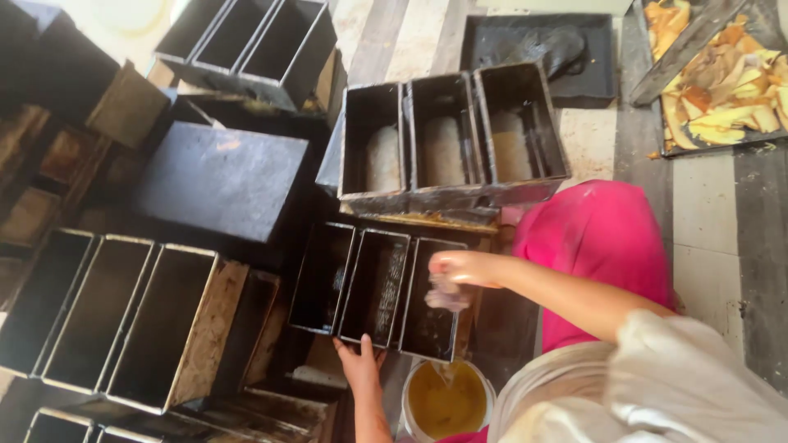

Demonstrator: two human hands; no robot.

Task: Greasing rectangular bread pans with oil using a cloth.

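A black three-compartment bread tin [361, 283] lies tilted in front of me. My left hand [358, 361] grips its near rim from below. My right hand [460, 275] hovers over the rightmost compartment, closed on a small greasy rag [447, 297]. Just below sits a round tub of yellow oil [447, 402]. Behind it stands another triple tin [451, 135] with pale dough in each compartment.
Empty triple tins [115, 316] are stacked at the left, with more tins [254, 45] at the back. An upturned dark tin [222, 180] sits between them. A tray of yellow peelings [722, 82] lies far right on the striped floor. Pink cloth [599, 238] covers my knee.
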